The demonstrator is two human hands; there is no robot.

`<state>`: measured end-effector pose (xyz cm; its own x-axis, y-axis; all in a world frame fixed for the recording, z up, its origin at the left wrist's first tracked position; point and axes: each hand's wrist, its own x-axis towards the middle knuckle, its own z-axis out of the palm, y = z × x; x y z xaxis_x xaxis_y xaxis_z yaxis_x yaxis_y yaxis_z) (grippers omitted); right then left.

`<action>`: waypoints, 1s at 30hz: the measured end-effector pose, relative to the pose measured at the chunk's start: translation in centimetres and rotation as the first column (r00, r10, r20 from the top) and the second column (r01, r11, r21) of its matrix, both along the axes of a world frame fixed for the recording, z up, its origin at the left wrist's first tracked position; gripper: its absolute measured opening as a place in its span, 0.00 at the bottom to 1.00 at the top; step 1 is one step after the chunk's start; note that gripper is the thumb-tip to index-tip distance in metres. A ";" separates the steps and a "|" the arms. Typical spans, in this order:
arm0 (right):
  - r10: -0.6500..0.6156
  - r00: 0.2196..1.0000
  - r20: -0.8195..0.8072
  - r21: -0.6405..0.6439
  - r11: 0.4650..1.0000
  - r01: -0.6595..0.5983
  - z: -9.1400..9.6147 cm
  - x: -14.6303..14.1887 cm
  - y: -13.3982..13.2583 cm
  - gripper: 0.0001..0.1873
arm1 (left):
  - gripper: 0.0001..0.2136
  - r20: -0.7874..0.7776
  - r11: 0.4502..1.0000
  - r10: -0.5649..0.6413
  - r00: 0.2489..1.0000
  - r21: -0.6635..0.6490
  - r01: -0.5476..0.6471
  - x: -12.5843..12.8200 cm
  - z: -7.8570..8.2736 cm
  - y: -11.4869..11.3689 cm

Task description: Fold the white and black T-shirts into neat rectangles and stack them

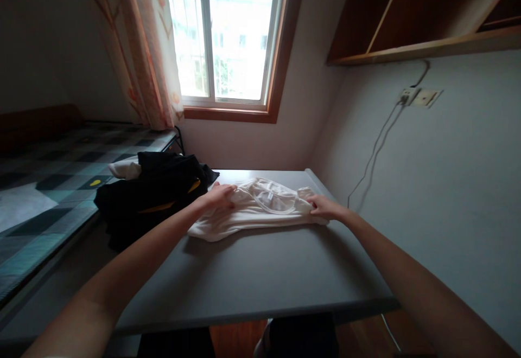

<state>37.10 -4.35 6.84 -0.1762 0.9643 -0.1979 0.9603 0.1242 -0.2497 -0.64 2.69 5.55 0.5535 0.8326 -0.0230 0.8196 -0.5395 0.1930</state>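
Observation:
A white shirt (244,218) lies bunched and partly folded on the grey table (252,276), its round neckline facing up. My left hand (220,195) grips the fabric on the left of the neckline, with its fingertips partly hidden in the cloth. On the other side, my right hand (323,206) pinches the shirt near the right shoulder. A pile of black clothes (150,184) with yellow trim rests left of the shirt, close to my left forearm.
A bed with a checked cover (61,157) adjoins the table on the left, with a white sheet (24,203) on it. Ahead are a window (240,32) and a curtain (150,49). A shelf (431,43) and a socket with a cord (411,96) are on the right wall.

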 end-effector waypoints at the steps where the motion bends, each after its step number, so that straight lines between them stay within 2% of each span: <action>1: -0.018 1.000 0.005 0.060 0.998 0.018 0.4 0.1 0.2 0.07 | 0.22 0.010 1.000 -0.003 1.000 0.026 0.003 0.0 0.2 0.0; 3: -0.069 0.996 -0.064 0.226 0.971 0.082 1.2 0.3 0.5 0.10 | 0.15 0.054 0.996 0.004 0.999 0.090 -0.008 -0.1 0.8 0.2; 5: -0.078 0.960 -0.269 0.346 0.922 0.172 2.1 0.2 0.7 0.16 | 0.14 0.127 0.988 0.024 0.992 0.147 -0.043 -0.2 1.7 0.3; 8: -0.013 0.797 -0.604 0.338 0.901 0.271 3.2 -0.5 0.6 0.25 | 0.11 0.242 0.981 0.051 0.969 0.169 -0.094 -0.3 3.0 0.1; 10: 0.027 0.702 -0.711 0.306 0.911 0.275 3.7 -1.1 0.4 0.29 | 0.07 0.272 0.994 0.030 0.962 0.093 -0.057 -0.4 3.6 -0.2; 12: 0.045 0.670 -0.741 0.294 0.919 0.262 3.9 -1.7 0.2 0.30 | 0.06 0.244 0.996 -0.027 0.969 -0.079 0.047 -0.6 3.8 -0.6; 15: 0.038 0.685 -0.728 0.274 0.931 0.240 3.9 -2.5 -0.3 0.32 | 0.10 0.225 0.942 -0.051 0.973 -0.312 0.122 -0.8 3.4 -1.1; 17: 0.016 0.701 -0.713 0.228 0.951 0.210 3.9 -2.8 -0.8 0.33 | 0.15 0.251 0.931 0.014 0.968 -0.356 0.078 -0.8 2.8 -1.4; 21: -0.057 0.767 -0.639 -0.005 0.998 0.069 4.4 -2.9 -2.2 0.35 | 0.20 0.283 0.949 0.078 0.956 -0.316 0.017 -0.4 1.5 -1.6; 23: -0.054 0.841 -0.538 -0.149 0.988 -0.032 4.5 -2.6 -2.8 0.33 | 0.24 0.280 0.958 0.075 0.957 -0.288 0.009 -0.2 1.1 -1.5; 25: 0.008 0.911 -0.412 -0.233 0.966 -0.114 4.3 -2.2 -3.1 0.28 | 0.28 0.292 0.964 0.072 0.954 -0.267 0.009 -0.2 1.1 -1.5; 27: 0.077 0.953 -0.294 -0.238 0.959 -0.151 4.0 -1.8 -3.2 0.26 | 0.28 0.302 0.965 0.041 0.952 -0.260 0.041 -0.4 1.6 -1.5; 30: 0.088 0.991 -0.103 -0.189 0.976 -0.107 3.5 -1.4 -2.9 0.20 | 0.16 0.243 0.956 -0.008 0.970 -0.282 0.079 -1.1 2.8 -1.3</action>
<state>35.67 -7.20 10.31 -0.2940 0.8866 -0.3572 0.9171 0.1564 -0.3667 -1.74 1.38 8.36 0.6077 0.7847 -0.1221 0.7082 -0.4659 0.5304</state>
